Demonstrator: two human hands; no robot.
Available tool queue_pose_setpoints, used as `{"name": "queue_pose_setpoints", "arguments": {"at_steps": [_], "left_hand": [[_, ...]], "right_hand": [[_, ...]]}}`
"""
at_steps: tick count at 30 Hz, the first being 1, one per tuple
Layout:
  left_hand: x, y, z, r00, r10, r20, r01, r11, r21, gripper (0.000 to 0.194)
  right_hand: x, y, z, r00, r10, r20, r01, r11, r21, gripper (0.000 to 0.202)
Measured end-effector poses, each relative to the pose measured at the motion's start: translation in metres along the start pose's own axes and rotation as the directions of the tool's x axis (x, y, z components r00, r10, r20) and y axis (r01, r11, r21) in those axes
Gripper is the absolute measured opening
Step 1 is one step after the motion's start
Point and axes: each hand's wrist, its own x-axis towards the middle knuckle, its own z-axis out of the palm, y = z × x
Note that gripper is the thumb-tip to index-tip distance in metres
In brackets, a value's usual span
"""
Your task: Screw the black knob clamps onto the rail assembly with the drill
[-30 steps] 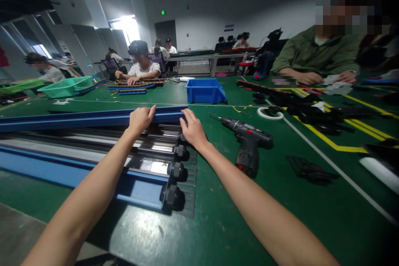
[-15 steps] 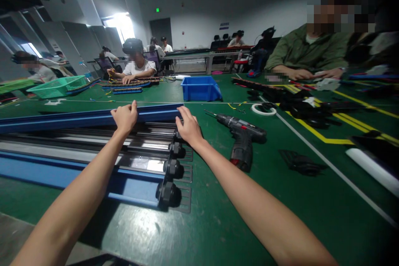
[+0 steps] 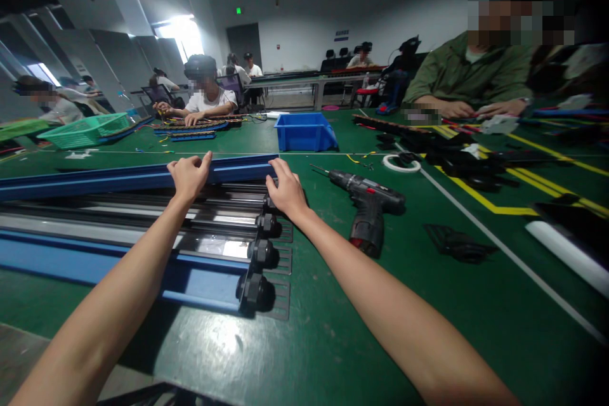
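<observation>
A long blue channel rail (image 3: 95, 183) lies slightly aslant across the far side of a row of similar rails. My left hand (image 3: 189, 176) is closed on it, fingers over the far edge and thumb raised. At the rail's right end, my right hand (image 3: 287, 190) holds it with bent fingers near the tip. Closer to me lies another blue rail (image 3: 204, 285), with a black cable gland (image 3: 255, 292) and a slotted bracket (image 3: 280, 298) at its end. Dark rails (image 3: 219, 219) with clear covers sit between the two, capped by similar glands.
Right of my hands lies a cordless drill (image 3: 368, 203). Behind it are a blue bin (image 3: 304, 133), a white ring (image 3: 401, 163) and black parts (image 3: 459, 244). A green basket (image 3: 85, 132) stands far left. Co-workers sit across the green table (image 3: 333, 330).
Both hands keep their hold on the blue rail, which has hardly moved. The whole view has shifted slightly.
</observation>
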Motion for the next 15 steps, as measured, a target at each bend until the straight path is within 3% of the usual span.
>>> {"name": "queue_pose_setpoints", "arguments": {"at_steps": [15], "left_hand": [[0.0032, -0.0037, 0.0000, 0.998, 0.058, -0.011, -0.059, 0.988, -0.140, 0.058]], "right_hand": [[0.0002, 0.0003, 0.0010, 1.000, 0.002, -0.010, -0.002, 1.000, 0.000, 0.046]]}}
